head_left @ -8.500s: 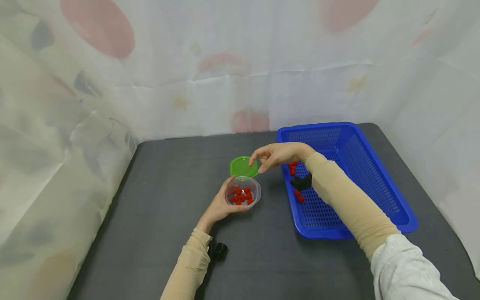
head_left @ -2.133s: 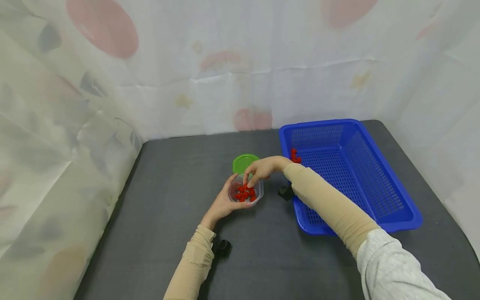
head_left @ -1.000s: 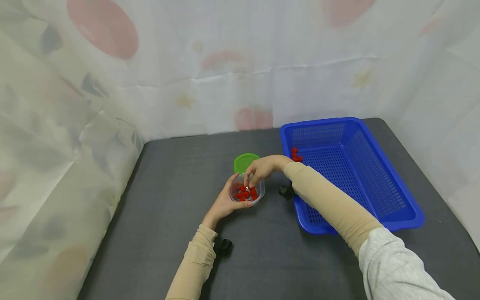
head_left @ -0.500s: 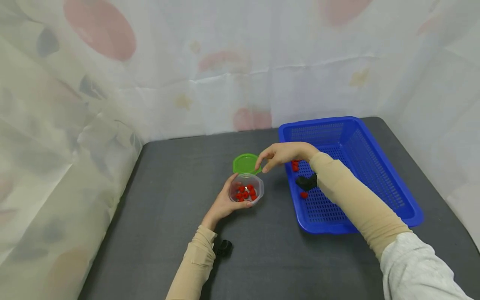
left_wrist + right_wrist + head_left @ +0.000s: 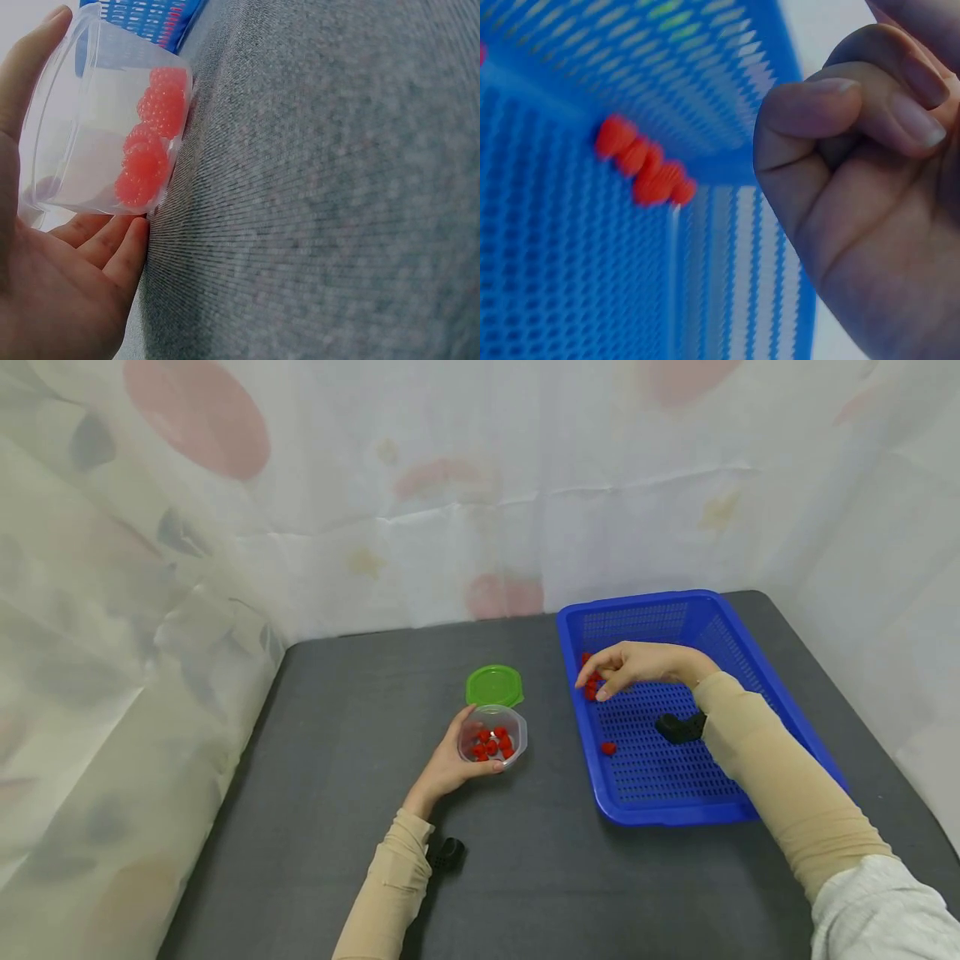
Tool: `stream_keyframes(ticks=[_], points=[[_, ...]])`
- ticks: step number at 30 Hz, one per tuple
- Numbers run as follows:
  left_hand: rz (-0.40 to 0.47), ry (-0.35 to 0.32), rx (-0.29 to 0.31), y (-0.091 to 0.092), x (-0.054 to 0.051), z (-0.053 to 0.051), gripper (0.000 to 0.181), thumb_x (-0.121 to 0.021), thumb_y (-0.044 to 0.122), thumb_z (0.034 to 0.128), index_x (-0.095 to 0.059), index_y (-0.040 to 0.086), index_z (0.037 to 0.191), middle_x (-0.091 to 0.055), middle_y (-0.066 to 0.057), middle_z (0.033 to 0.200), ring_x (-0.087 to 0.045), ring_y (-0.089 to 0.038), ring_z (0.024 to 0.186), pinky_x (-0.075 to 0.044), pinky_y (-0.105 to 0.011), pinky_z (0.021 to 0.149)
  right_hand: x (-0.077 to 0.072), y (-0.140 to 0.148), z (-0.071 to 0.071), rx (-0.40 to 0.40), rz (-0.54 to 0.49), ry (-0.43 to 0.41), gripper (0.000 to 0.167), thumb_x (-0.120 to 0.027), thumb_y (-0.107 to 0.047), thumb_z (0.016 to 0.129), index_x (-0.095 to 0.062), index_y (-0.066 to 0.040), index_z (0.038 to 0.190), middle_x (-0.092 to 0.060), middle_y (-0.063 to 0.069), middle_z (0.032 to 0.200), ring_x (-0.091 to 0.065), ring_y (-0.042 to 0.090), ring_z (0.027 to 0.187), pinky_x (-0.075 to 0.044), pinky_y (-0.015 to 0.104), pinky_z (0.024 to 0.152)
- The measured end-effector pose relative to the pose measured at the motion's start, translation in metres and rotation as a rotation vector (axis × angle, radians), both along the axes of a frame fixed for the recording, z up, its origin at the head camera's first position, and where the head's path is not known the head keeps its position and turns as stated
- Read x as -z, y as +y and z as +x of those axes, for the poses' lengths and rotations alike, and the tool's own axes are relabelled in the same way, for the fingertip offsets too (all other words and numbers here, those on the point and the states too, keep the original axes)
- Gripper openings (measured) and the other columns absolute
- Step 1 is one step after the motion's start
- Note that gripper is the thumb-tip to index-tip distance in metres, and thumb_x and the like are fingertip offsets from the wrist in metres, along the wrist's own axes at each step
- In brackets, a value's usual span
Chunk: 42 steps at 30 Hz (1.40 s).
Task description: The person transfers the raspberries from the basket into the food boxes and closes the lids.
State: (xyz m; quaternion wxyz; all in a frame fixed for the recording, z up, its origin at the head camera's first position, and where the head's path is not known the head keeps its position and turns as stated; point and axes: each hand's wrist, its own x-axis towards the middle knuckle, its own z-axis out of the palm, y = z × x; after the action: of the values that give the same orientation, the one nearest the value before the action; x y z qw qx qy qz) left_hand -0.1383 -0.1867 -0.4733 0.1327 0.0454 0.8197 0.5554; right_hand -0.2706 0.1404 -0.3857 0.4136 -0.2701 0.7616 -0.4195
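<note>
A person's left hand point(image 5: 450, 760) grips a clear plastic tub point(image 5: 518, 735), thumb on the near side and fingers round the far side, above a dark gray tabletop point(image 5: 330, 793). Several red berries point(image 5: 492, 747) lie on the bottom of the tub; the left wrist view shows them through its see-through wall, with the base close to the gray surface. A green lid point(image 5: 494, 685) lies flat just beyond the tub's far rim; whether the two touch cannot be told.

To the right, the right hand point(image 5: 647, 664) hangs over a blue plastic basket point(image 5: 660, 815), its thumb and forefinger bent and parted, with no berry visible between them. Beneath those fingertips, a cluster of berries point(image 5: 656, 182) sits along the basket's left side toward the far corner, seen in the right wrist view in a row against the slotted wall. A single berry point(image 5: 608, 748) lies apart from the cluster, nearer the person, by the same side.

Beige sleeves point(image 5: 386, 877) cover both forearms, a pale gray cuff point(image 5: 885, 906) showing on the right arm. A white cloth point(image 5: 337, 460) with faded pink and yellow shapes hangs behind the table.
</note>
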Motion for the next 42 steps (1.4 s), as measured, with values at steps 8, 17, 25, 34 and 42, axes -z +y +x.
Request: stream_keyframes(ticks=[8,17,25,34,42], points=[[0.001,0.003,-0.004,-0.002,-0.001,0.003,0.1,-0.08,0.018,0.0727,-0.016,0.017,0.149,-0.038,-0.017,0.144,-0.036,-0.032,0.136,-0.029,-0.048,0.112,0.021,0.023,0.003,-0.027,0.064,-0.051,0.04,-0.065,-0.012,0.086,-0.056,-0.002,0.123,-0.032,-0.004,0.06,-0.029,0.009,0.054,-0.036,0.027,0.063],[-0.007,0.003,-0.006,-0.002,0.0,0.003,0.1,-0.08,0.02,0.0727,-0.016,0.017,0.149,-0.039,-0.016,0.144,-0.036,-0.032,0.136,-0.029,-0.048,0.111,0.05,0.028,0.001,-0.085,0.134,-0.078,0.043,-0.067,-0.013,0.084,-0.056,-0.001,0.123,-0.034,-0.008,0.056,-0.027,0.005,0.05,-0.031,0.025,0.056],[-0.002,0.003,-0.004,-0.001,-0.001,0.003,0.1,-0.08,0.019,0.0729,-0.015,0.016,0.15,-0.038,-0.017,0.144,-0.036,-0.033,0.135,-0.029,-0.048,0.111,0.066,0.018,0.008,-0.108,0.221,-0.1,0.042,-0.069,-0.015,0.082,-0.058,-0.005,0.12,-0.038,-0.01,0.058,-0.03,0.004,0.051,-0.03,0.018,0.053],[-0.003,-0.008,-0.009,0.0,-0.004,0.007,0.099,-0.079,0.017,0.0739,-0.015,0.015,0.15,-0.037,-0.018,0.145,-0.035,-0.033,0.136,-0.029,-0.049,0.111,0.075,0.012,0.014,-0.136,0.274,-0.094,0.041,-0.071,-0.017,0.08,-0.057,-0.007,0.117,-0.04,-0.009,0.061,-0.034,0.005,0.055,-0.032,0.019,0.054],[0.006,-0.003,-0.009,-0.001,-0.004,0.005,0.1,-0.079,0.016,0.0735,-0.015,0.015,0.15,-0.037,-0.019,0.145,-0.035,-0.034,0.136,-0.029,-0.049,0.112,0.074,0.01,0.014,-0.187,0.263,-0.085,0.035,-0.071,-0.022,0.08,-0.057,-0.011,0.11,-0.04,-0.011,0.064,-0.036,0.005,0.058,-0.033,0.019,0.055]])
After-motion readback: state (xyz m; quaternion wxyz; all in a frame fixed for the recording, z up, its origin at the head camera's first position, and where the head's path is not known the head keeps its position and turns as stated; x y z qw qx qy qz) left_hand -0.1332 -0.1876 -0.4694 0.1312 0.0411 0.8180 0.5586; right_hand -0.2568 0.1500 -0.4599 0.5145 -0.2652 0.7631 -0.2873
